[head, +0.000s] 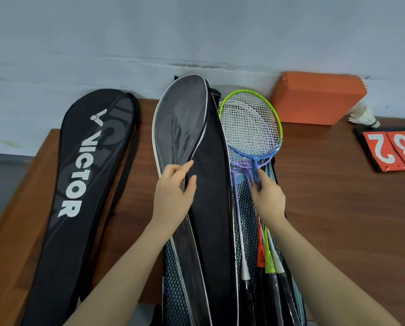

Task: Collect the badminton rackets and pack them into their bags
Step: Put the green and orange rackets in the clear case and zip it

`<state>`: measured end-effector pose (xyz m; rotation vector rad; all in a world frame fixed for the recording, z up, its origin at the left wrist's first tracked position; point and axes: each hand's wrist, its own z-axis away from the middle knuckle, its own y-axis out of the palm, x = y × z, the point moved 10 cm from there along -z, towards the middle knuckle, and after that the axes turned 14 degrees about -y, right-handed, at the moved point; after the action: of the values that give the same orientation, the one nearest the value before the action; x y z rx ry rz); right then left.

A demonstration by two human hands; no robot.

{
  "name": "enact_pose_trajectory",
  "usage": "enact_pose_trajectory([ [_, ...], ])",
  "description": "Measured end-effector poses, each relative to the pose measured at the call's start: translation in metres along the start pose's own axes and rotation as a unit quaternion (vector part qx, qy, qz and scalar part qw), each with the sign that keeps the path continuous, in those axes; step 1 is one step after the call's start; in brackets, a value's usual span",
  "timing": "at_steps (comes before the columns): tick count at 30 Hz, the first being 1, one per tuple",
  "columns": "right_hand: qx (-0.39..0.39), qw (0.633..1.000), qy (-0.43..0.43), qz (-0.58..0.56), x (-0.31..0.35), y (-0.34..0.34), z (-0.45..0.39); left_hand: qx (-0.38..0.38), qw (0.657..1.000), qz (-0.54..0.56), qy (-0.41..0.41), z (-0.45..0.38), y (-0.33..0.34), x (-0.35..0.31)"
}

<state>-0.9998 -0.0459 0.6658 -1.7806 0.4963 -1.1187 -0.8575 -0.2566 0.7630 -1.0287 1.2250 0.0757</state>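
Brown wood of the table (338, 208) is covered by an opened racket bag (211, 184), its flap (180, 123) pinched by the left hand (173, 194). The stacked rackets (251, 128) lie inside, their shafts clasped by the right hand (268, 198).

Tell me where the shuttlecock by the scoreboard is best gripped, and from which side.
Judging by its pose, grip the shuttlecock around the feather skirt near the cork, coming from above. It lies on its side on the table, cork toward the right, with the orange block close on its left, so a top-down pinch looks clearest.
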Motion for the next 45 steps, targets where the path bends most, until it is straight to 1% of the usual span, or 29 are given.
enact_pose_trajectory([
  [2,-0.005,1.000,0.003,-0.007,0.001,-0.003,0.000,-0.004,1.000,0.016,-0.007,0.000,-0.004,0.001],
  [5,-0.050,0.997,0.023,-0.050,0.002,-0.017,0.006,-0.013,1.000,0.022,0.002,0.001,-0.011,0.001],
  [8,-0.108,0.983,0.054,-0.137,0.000,-0.033,0.019,-0.014,0.999,0.030,-0.002,0.000,-0.015,0.004],
  [10,-0.120,0.971,0.063,-0.198,-0.001,-0.037,0.029,-0.002,1.000,0.022,0.003,0.002,-0.013,0.004],
  [13,-0.128,0.958,0.054,-0.251,0.000,-0.041,0.040,0.023,1.000,-0.010,0.019,0.004,-0.008,-0.001],
  [15,-0.137,0.954,0.045,-0.263,0.001,-0.049,0.042,0.030,0.999,-0.020,0.018,0.004,-0.006,-0.002],
  [18,-0.159,0.954,0.020,-0.252,0.006,-0.074,0.043,0.033,0.999,-0.021,0.001,0.002,-0.003,-0.002],
  [21,-0.176,0.962,-0.025,-0.206,0.014,-0.102,0.051,0.040,0.999,-0.021,-0.009,-0.003,0.006,-0.011],
  [25,-0.171,0.978,-0.061,-0.105,0.015,-0.120,0.079,0.031,0.999,0.001,-0.016,-0.006,0.021,-0.027],
  [29,-0.122,0.987,-0.080,-0.072,0.010,-0.110,0.110,0.017,0.999,0.013,-0.028,-0.005,0.029,-0.030],
  [33,-0.068,0.994,-0.062,-0.054,0.004,-0.092,0.133,0.011,0.999,0.019,-0.036,0.001,0.035,-0.029],
  [35,-0.043,0.996,-0.054,-0.062,0.003,-0.084,0.143,0.016,0.999,0.014,-0.026,0.008,0.040,-0.032],
  [39,0.013,0.993,-0.051,-0.110,0.014,-0.067,0.152,0.027,0.999,-0.008,0.029,0.030,0.048,-0.044],
  [42,0.017,0.986,-0.030,-0.162,0.022,-0.060,0.149,0.033,0.997,-0.013,0.069,0.051,0.049,-0.045],
  [45,-0.006,0.977,-0.002,-0.215,0.031,-0.059,0.139,0.040,0.991,0.011,0.126,0.072,0.044,-0.045],
])
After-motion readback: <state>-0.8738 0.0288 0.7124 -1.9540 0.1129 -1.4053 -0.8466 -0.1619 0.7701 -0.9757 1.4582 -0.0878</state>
